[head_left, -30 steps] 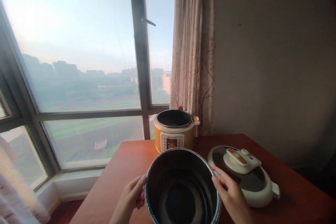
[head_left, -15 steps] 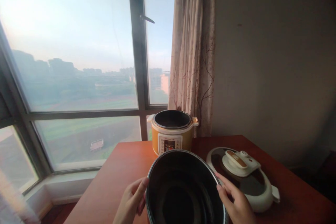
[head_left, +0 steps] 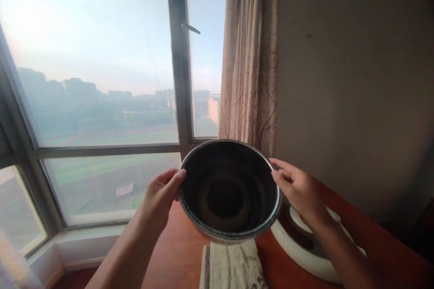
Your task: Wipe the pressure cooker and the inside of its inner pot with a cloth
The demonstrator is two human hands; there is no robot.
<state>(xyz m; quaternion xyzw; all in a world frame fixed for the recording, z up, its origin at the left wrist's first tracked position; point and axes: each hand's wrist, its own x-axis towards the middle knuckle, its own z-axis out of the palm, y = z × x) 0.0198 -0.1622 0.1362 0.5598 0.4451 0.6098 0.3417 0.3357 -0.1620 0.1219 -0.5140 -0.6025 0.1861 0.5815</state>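
I hold a dark round inner pot [head_left: 229,189] up in the air over the red-brown table [head_left: 176,257], its open mouth tilted toward me. My left hand [head_left: 162,194] grips the pot's left rim, fingers curled on the outside. My right hand [head_left: 297,187] grips the right rim, thumb and fingers pinching the edge. The pot hides the yellow cooker body behind it. Below my right forearm lies the white cooker lid [head_left: 305,253], partly hidden.
A pale patterned cloth [head_left: 232,266] lies on the table under the pot. A large window [head_left: 101,90] fills the left side, a beige curtain [head_left: 249,54] hangs at the middle, and a plain wall [head_left: 356,81] stands on the right.
Both hands have lifted the pot up and forward from low near me, so it now covers the yellow cooker. The cloth beneath it has come into view.
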